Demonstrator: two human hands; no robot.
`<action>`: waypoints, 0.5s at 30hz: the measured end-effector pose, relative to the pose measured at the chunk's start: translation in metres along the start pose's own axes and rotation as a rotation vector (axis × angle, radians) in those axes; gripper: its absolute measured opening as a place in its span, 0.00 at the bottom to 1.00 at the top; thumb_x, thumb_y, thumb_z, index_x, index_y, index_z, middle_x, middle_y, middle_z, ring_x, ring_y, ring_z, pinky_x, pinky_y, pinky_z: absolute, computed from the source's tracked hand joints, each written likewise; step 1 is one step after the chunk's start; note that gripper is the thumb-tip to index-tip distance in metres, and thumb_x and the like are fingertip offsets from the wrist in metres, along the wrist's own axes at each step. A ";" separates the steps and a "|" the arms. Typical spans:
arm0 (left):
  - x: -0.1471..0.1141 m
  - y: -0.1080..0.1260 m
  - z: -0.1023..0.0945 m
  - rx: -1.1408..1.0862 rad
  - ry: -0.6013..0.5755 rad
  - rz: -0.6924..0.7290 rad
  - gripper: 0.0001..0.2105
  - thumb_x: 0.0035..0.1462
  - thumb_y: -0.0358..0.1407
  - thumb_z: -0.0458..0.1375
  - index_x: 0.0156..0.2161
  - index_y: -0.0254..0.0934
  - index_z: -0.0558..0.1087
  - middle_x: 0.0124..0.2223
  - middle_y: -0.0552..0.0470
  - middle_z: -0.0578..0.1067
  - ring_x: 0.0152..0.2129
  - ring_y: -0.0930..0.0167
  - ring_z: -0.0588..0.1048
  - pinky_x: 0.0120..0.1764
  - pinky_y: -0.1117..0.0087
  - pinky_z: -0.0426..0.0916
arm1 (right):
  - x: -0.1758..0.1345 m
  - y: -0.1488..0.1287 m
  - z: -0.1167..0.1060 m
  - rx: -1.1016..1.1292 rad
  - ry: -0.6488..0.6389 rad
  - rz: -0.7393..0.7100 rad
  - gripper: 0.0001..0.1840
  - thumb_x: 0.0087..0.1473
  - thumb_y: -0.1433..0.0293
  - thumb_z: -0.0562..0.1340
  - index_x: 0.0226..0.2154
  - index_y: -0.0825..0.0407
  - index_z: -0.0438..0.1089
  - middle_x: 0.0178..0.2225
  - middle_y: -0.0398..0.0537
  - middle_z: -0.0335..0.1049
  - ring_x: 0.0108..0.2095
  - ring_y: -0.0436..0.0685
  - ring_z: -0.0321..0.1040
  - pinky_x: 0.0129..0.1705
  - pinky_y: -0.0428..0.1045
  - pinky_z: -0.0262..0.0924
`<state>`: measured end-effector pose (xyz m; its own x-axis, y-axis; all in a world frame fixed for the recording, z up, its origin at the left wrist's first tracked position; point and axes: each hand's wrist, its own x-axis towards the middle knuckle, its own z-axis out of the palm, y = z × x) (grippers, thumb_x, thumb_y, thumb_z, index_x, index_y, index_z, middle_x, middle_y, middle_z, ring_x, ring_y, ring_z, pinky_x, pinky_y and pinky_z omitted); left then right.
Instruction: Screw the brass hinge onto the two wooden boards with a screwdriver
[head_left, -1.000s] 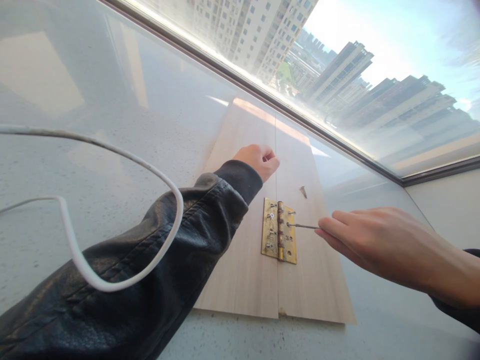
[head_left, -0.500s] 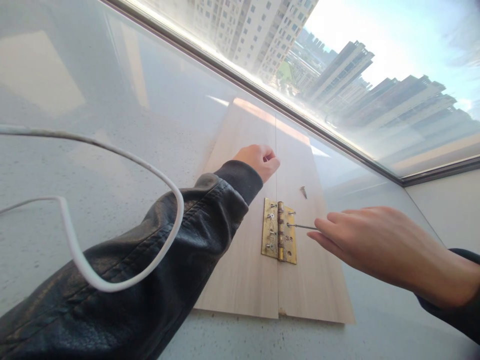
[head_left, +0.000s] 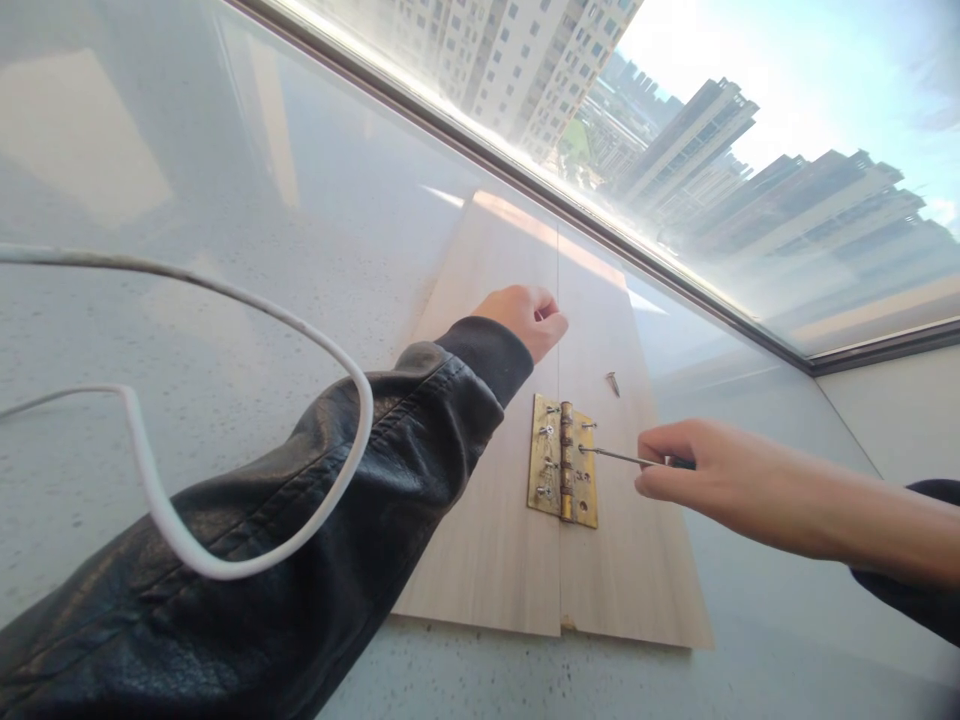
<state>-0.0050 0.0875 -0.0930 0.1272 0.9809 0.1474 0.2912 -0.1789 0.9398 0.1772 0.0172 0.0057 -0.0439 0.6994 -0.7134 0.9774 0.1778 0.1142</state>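
Across the seam of two pale wooden boards lies a brass hinge with several screws standing in its holes. My right hand is closed around a screwdriver; its thin shaft points left, the tip at a screw in the hinge's right leaf. My left hand rests curled on the boards above the hinge, fingers closed; what they hold, if anything, is hidden. A loose screw lies on the right board, above and right of the hinge.
A white cable loops in front of my left sleeve. The boards lie on a speckled white countertop. Beyond them runs a dark window frame, with tall buildings outside. A white wall stands at the right.
My right hand has turned and shifted on the screwdriver, its thumb and forefinger now showing more. The tip stays at the same screw. My left hand keeps its place on the boards.
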 end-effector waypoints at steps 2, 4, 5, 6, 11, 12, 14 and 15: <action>0.000 0.000 0.000 0.002 0.002 0.005 0.09 0.49 0.36 0.52 0.24 0.35 0.70 0.24 0.52 0.71 0.21 0.74 0.65 0.27 0.71 0.59 | -0.004 0.000 0.001 -0.110 0.078 -0.038 0.14 0.54 0.65 0.51 0.19 0.51 0.56 0.19 0.42 0.59 0.20 0.50 0.53 0.23 0.48 0.46; 0.000 0.001 -0.001 0.005 -0.007 0.003 0.09 0.49 0.36 0.52 0.24 0.35 0.70 0.24 0.52 0.71 0.21 0.75 0.65 0.27 0.71 0.59 | -0.010 0.003 0.004 -0.302 0.220 -0.133 0.13 0.54 0.67 0.51 0.20 0.50 0.59 0.21 0.43 0.62 0.20 0.51 0.55 0.22 0.48 0.43; 0.000 0.001 -0.002 0.007 -0.017 -0.003 0.09 0.49 0.36 0.52 0.24 0.35 0.70 0.24 0.52 0.71 0.21 0.75 0.65 0.27 0.71 0.59 | -0.012 0.005 0.005 -0.422 0.312 -0.192 0.12 0.54 0.69 0.51 0.22 0.49 0.61 0.21 0.43 0.62 0.20 0.52 0.56 0.22 0.48 0.40; 0.000 0.002 -0.002 0.011 -0.027 -0.010 0.09 0.50 0.36 0.52 0.24 0.35 0.70 0.24 0.52 0.71 0.21 0.75 0.65 0.27 0.72 0.59 | -0.014 0.007 0.007 -0.547 0.410 -0.254 0.11 0.54 0.72 0.51 0.23 0.49 0.63 0.22 0.44 0.62 0.20 0.53 0.56 0.22 0.49 0.37; -0.001 0.004 -0.004 0.017 -0.046 -0.028 0.09 0.50 0.36 0.52 0.25 0.35 0.70 0.24 0.52 0.71 0.21 0.75 0.65 0.27 0.72 0.59 | -0.019 0.011 0.012 -0.919 0.710 -0.536 0.16 0.52 0.82 0.50 0.27 0.50 0.69 0.20 0.44 0.60 0.20 0.53 0.54 0.25 0.50 0.33; -0.002 0.004 -0.004 0.017 -0.046 -0.028 0.09 0.50 0.36 0.52 0.25 0.35 0.70 0.24 0.52 0.71 0.21 0.75 0.65 0.27 0.72 0.59 | -0.019 0.010 0.012 -0.935 0.718 -0.570 0.16 0.53 0.82 0.51 0.26 0.51 0.69 0.19 0.44 0.60 0.19 0.53 0.54 0.25 0.50 0.34; -0.002 0.003 -0.003 0.015 -0.038 -0.025 0.09 0.50 0.36 0.52 0.25 0.35 0.70 0.24 0.52 0.71 0.20 0.75 0.65 0.26 0.72 0.59 | -0.018 0.005 0.011 -0.935 0.677 -0.608 0.15 0.51 0.83 0.52 0.24 0.52 0.68 0.19 0.44 0.61 0.18 0.52 0.53 0.24 0.50 0.34; -0.001 0.003 -0.003 0.011 -0.031 -0.021 0.09 0.49 0.36 0.52 0.24 0.35 0.70 0.24 0.53 0.71 0.20 0.75 0.64 0.26 0.72 0.59 | -0.017 0.002 0.010 -0.920 0.636 -0.611 0.14 0.50 0.83 0.53 0.23 0.52 0.67 0.18 0.44 0.62 0.18 0.52 0.54 0.24 0.50 0.34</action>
<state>-0.0069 0.0857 -0.0894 0.1500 0.9817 0.1177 0.3046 -0.1592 0.9391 0.1821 -0.0015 0.0107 -0.7746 0.4961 -0.3924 0.2708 0.8207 0.5030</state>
